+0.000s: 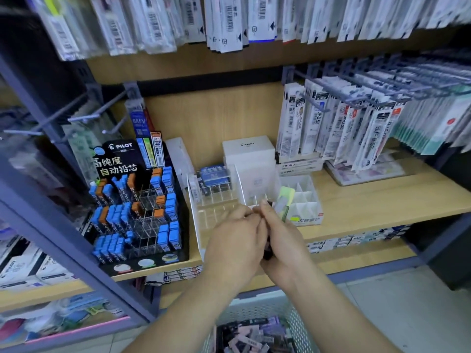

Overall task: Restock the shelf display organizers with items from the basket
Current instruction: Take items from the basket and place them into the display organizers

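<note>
My left hand [234,240] and my right hand [283,240] meet in front of the clear acrylic organizer [216,202] on the wooden shelf. Both hands curl round a small bundle of dark lead cases [267,248]; my right hand also holds a pale yellow-green case [285,200] that sticks up above its fingers. Most of the bundle is hidden between my palms. The organizer holds a few cases in its back cells; its front cells look bare. Below my arms, the pale mesh basket [293,319] holds several dark and pink cases [254,337].
A black Pilot lead display [135,200] with blue and orange cases stands to the left. A white cardboard divider box [303,200] sits to the right, white Pilot boxes [248,149] behind. Refill packs hang on pegs [356,118] at upper right.
</note>
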